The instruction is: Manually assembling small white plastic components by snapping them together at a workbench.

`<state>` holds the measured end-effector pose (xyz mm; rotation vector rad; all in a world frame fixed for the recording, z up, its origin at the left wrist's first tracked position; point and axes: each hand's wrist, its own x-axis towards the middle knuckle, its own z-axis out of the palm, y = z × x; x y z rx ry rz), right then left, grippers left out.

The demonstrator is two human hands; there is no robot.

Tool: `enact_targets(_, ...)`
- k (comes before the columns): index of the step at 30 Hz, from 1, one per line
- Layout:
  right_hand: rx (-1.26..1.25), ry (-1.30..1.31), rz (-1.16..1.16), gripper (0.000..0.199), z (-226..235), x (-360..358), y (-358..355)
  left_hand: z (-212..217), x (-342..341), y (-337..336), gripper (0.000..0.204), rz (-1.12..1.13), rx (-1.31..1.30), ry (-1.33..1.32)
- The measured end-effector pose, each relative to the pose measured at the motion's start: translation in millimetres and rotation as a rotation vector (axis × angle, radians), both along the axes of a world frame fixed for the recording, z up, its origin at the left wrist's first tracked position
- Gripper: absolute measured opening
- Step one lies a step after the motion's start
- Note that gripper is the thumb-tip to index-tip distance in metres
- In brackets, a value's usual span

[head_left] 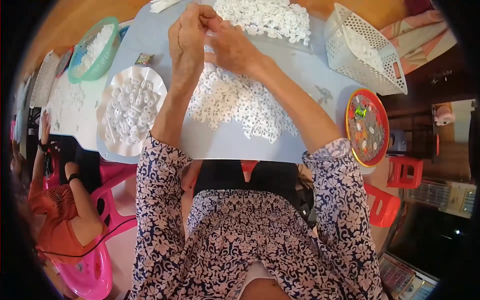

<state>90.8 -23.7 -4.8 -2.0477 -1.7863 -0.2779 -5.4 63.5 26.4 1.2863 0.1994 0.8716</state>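
My left hand (pixel 189 42) is raised over the far middle of the grey table, its fingers closed in a pinch. Against its fingertips works my right hand (pixel 231 49), slightly blurred and with its fingers drawn together. Whatever is between the two hands is too small or hidden to make out. Below them spreads a loose pile of small flat white plastic pieces with holes (pixel 235 102). Beyond my right hand lies a second heap of similar white pieces (pixel 272 20). Left of my forearm, a scalloped white plate (pixel 159 82) holds rounded white pieces (pixel 132 107).
At the right edge stands a red round tray (pixel 383 117) with small metal parts; behind it is a white perforated basket (pixel 387 82). A small wrapped packet (pixel 144 59) lies beyond the plate. Leftward are a teal basket (pixel 112 47) and a seated person in orange (pixel 65 215).
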Motion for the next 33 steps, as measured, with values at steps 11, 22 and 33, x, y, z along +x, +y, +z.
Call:
enact_targets(11, -0.116, 0.095, 0.055, 0.023, 5, 27, -29, 0, 3, -9, 0.039, -0.043, 0.093, 0.025)
enact_targets(22, -0.035, 0.395, -0.164, 0.016, 16, 39, -111, -16, 4, -42, 0.031, -0.197, 0.37, 0.246)
enact_targets(33, -0.009, 0.48, -0.399, 0.015, 25, 41, -195, -37, 1, -48, 0.012, -0.233, 1.235, 0.263)
